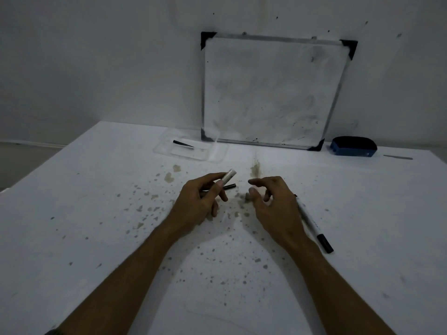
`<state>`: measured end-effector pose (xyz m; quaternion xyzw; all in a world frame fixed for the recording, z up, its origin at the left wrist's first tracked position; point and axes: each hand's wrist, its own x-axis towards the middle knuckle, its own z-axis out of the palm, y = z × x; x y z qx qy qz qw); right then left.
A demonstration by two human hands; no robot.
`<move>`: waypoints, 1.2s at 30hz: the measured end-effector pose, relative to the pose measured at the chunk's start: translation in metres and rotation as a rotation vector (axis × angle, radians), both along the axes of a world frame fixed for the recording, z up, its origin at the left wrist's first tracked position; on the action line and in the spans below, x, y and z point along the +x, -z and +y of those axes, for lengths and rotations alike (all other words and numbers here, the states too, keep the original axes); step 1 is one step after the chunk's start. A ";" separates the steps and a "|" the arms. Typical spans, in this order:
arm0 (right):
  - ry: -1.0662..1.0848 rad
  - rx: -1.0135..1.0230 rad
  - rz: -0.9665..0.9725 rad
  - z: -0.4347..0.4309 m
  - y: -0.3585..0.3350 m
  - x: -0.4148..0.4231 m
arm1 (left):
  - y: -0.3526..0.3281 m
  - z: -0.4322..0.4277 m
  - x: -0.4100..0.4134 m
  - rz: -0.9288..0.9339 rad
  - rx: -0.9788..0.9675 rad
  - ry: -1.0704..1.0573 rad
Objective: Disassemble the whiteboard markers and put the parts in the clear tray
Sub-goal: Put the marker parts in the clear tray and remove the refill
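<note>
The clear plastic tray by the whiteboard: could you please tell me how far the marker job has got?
Done: the clear plastic tray holds one thin black pointed part. In hand: the left hand grips a white marker barrel; the right hand is open. Left: a whole white marker with black cap lies on the table.

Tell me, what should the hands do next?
Probably carry the white tube in the left hand to the clear tray by the whiteboard and drop it in. The tube looks already pulled apart, and the tray holds only one black piece.
</note>
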<state>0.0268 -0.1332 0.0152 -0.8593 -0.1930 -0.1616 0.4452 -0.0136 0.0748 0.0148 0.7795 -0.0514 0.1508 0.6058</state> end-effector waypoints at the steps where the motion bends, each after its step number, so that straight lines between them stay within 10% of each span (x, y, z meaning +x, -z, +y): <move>1: -0.007 -0.058 0.023 -0.002 0.002 0.001 | 0.000 -0.001 0.000 0.013 -0.010 0.000; 10: -0.036 -0.210 0.044 -0.002 0.005 0.003 | 0.001 -0.010 -0.004 0.034 -0.023 0.029; 21: -0.214 0.894 0.634 0.000 -0.013 -0.002 | 0.001 -0.010 -0.008 0.070 0.047 0.099; 36: -0.204 0.790 0.603 -0.001 -0.010 0.001 | 0.003 -0.008 -0.007 0.031 0.079 0.121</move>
